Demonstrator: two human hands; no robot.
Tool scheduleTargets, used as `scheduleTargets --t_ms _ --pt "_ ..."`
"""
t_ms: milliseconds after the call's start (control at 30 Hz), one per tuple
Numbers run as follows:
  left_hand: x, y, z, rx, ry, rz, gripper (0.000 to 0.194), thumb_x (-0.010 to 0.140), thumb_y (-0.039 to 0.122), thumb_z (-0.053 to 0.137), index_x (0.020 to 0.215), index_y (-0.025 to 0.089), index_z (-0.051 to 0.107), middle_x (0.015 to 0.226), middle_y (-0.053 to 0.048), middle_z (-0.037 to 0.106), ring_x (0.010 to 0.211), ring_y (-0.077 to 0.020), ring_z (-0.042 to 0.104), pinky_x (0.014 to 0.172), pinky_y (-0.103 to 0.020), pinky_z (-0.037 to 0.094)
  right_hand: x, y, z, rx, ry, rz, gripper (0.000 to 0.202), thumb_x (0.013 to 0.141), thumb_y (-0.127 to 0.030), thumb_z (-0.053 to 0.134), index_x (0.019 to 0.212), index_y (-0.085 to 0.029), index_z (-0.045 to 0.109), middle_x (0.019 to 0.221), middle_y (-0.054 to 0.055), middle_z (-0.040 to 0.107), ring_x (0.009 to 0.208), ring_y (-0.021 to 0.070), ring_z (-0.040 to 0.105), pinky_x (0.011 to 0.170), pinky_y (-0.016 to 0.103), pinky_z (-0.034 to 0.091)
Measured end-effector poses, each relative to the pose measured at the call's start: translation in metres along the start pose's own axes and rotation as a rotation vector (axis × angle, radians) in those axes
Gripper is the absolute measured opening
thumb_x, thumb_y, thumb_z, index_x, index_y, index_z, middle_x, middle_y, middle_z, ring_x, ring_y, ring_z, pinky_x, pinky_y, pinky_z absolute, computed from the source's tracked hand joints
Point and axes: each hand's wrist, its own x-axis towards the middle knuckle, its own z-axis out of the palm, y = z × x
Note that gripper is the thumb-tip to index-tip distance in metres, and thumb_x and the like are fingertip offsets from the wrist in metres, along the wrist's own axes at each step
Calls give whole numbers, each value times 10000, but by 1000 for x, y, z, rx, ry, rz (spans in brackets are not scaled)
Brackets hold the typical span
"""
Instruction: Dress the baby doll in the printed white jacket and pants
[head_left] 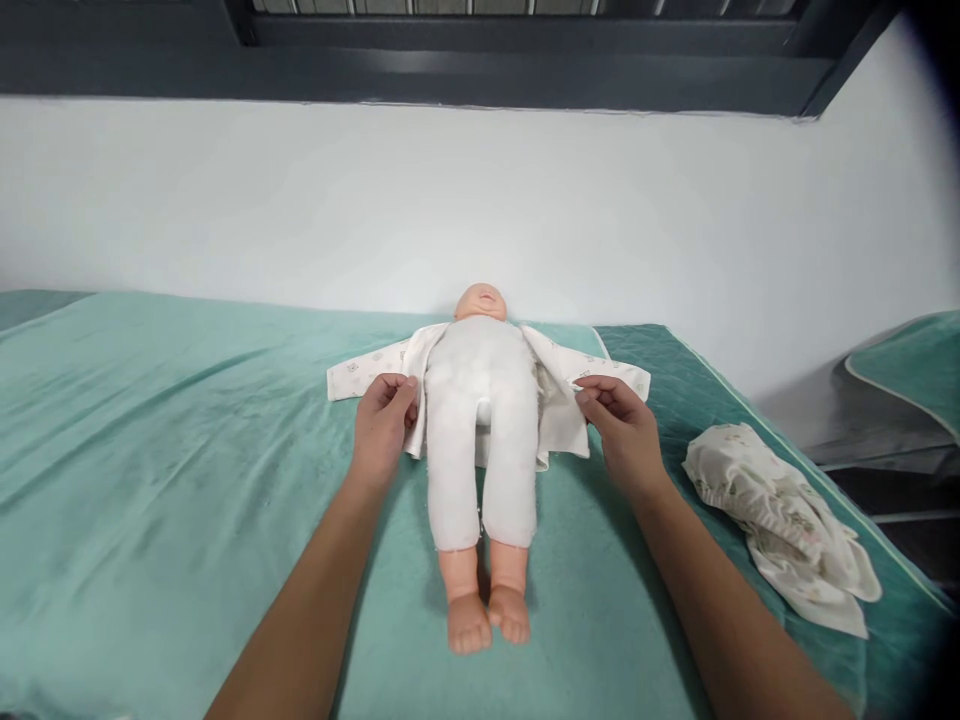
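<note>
A baby doll [484, 390] with a white cloth body lies on its back, its head by the wall and its feet toward me. Under and around its torso is a white patterned jacket [559, 425], its front open and its sleeves spread to both sides. My left hand [386, 415] pinches the jacket's left front edge beside the doll's hip. On the other side, my right hand [613, 415] has thumb and fingers closed on the right front edge, near the sleeve.
Crumpled white patterned clothing [784, 520] lies to the right on the green sheet [187, 500]. A white wall [375, 200] rises behind the doll, with a dark window frame above. Another green cloth [915, 370] is at the far right.
</note>
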Motion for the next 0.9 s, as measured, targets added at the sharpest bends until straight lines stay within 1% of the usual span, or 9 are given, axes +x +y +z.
scheduleTargets --t_ms 100,267,333,400,533,633,733,833,900 --pt "0 -1 -1 -16 -6 -3 172 802 348 658 784 207 562 593 47 472 518 -87 410 499 -221 313 2 1 -3 8 -3 47 250 844 -383 659 1037 -228 625 791 -24 521 658 110 468 595 243 373" --pt "1 -1 -1 -29 -4 -14 155 789 329 657 861 217 578 594 56 458 501 -88 415 475 -217 307 -1 4 2 -140 -233 49 382 840 -424 674 1152 -229 572 831 -19 549 706 123 489 632 252 396" --pt "1 -1 -1 -15 -4 -12 153 797 333 653 865 214 585 597 54 453 504 -85 410 472 -216 301 -2 5 5 -134 -280 41 383 849 -414 669 1170 -230 568 824 -23 550 714 123 490 653 257 401" --pt "1 -1 0 -2 -7 -10 140 803 323 650 858 209 590 589 54 440 505 -81 399 471 -214 293 -3 6 6 -118 -269 27 355 864 -402 655 1162 -227 577 815 -26 541 707 118 479 657 256 396" --pt "0 -1 0 -36 -10 11 85 797 262 639 836 203 591 567 64 392 488 -71 349 463 -210 268 -3 4 4 -131 -183 -9 303 879 -408 629 1109 -212 603 764 -36 508 662 111 448 622 252 366" --pt "-1 -1 0 -88 30 13 77 785 244 639 805 202 578 547 76 334 465 -66 294 445 -212 229 -2 3 4 -177 -179 -16 292 890 -421 607 1090 -209 606 715 -48 473 636 112 434 606 256 350" --pt "1 -1 1 -121 68 17 105 786 269 650 797 203 568 531 86 302 450 -64 255 438 -215 202 -5 3 5 -241 -168 -13 283 902 -433 581 1072 -209 609 679 -57 421 612 115 399 584 260 328" --pt "1 1 1 -87 139 57 127 786 294 660 790 205 570 513 86 315 454 -71 268 443 -218 215 -21 2 6 -293 -119 1 287 927 -449 532 1064 -208 607 664 -54 402 597 123 399 567 265 331" --pt "-6 2 0 -40 215 90 144 792 322 660 791 209 571 510 84 324 462 -79 290 448 -218 231 -41 -2 2 -358 -91 -9 284 952 -440 489 1075 -208 597 689 -36 466 625 140 461 604 276 390"
